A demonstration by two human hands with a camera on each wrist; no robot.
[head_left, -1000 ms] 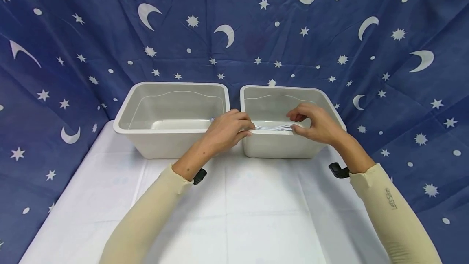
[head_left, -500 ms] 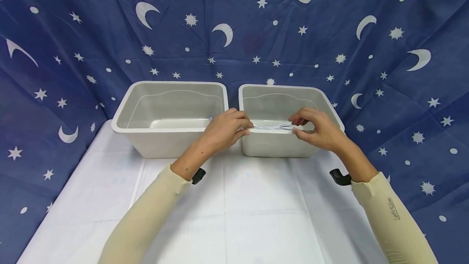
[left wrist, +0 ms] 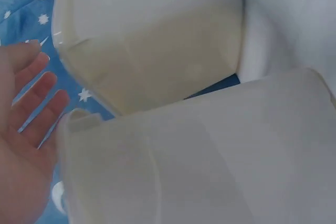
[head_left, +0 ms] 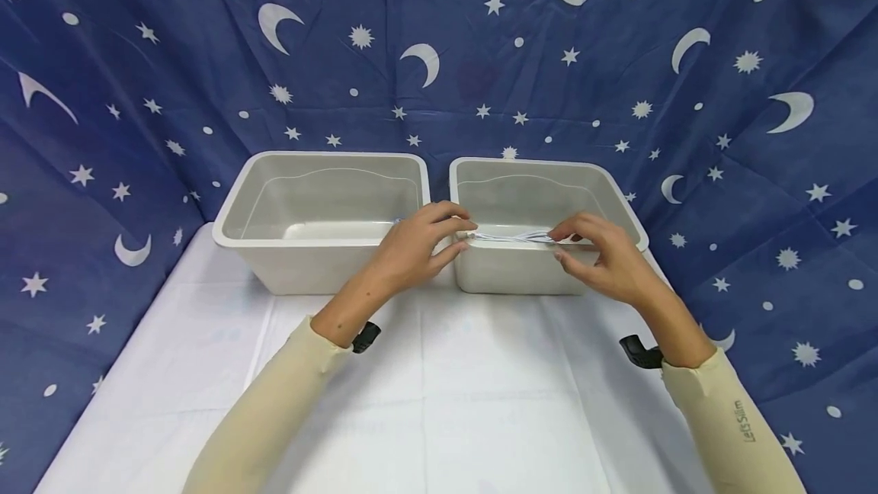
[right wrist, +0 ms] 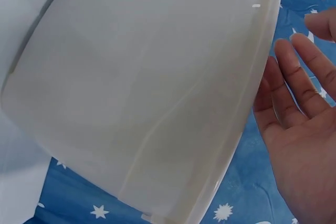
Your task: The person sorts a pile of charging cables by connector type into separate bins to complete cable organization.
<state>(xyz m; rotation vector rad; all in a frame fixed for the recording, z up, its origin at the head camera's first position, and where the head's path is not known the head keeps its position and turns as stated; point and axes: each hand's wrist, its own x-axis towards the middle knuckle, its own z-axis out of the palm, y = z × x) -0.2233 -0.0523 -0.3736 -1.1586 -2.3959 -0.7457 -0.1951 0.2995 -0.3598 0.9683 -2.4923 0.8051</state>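
Note:
A bundle of thin white cable (head_left: 511, 237) lies along the near rim of the right grey bin (head_left: 524, 269). My left hand (head_left: 418, 246) is at the bundle's left end, over the gap between the bins, its thumb parted from the fingers. At the other end is my right hand (head_left: 607, 254), fingertips right at the cable and thumb lower, in front of the bin. In the left wrist view the left hand (left wrist: 26, 124) has its fingers extended beside a bin rim. The right wrist view shows the right hand (right wrist: 304, 103) with fingers loosely extended beside the bin.
To the left stands a second grey bin (head_left: 309, 269), with a small bluish thing (head_left: 397, 221) inside, mostly hidden behind my left hand. Both bins rest on a white tablecloth (head_left: 480, 387). A blue curtain (head_left: 473, 59) with moons and stars hangs close behind.
My right hand has shifted slightly right and down, its thumb dropping below the rim. The left thumb has spread away from its fingers. The cable bundle stays at the rim.

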